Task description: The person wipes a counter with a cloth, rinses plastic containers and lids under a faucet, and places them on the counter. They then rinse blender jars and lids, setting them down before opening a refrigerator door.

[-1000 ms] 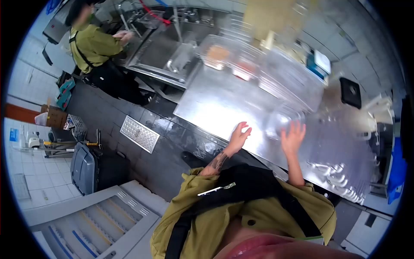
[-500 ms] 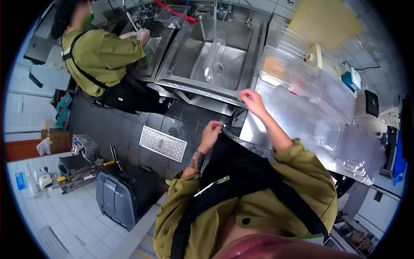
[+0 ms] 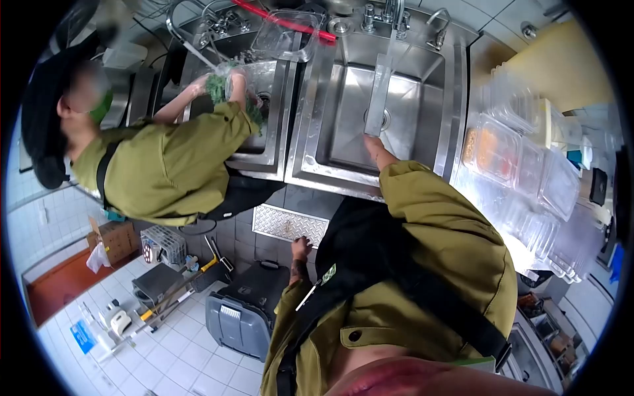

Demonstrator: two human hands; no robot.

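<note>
My right hand (image 3: 374,144) reaches into the right-hand sink basin (image 3: 343,125) and grips the near end of a long, narrow, clear container (image 3: 379,96). The container slants up toward the faucet (image 3: 398,16), and its far end is under the spout. My left hand (image 3: 302,247) hangs low beside my black apron (image 3: 356,231), above the floor near the metal floor plate (image 3: 284,224). Its small fingers look curled in, with nothing visible in them.
At the left basin (image 3: 277,148), a co-worker (image 3: 158,158) holds leafy greens (image 3: 218,86) in both hands. Clear containers (image 3: 495,148) stand on the right counter. A grey bin (image 3: 241,320) is at lower left. A red tube (image 3: 284,21) lies behind the sinks.
My right hand has moved forward into the basin and taken hold of the clear container. My left hand has left the apron's edge and dropped lower. The view has shifted left, closer to the sinks.
</note>
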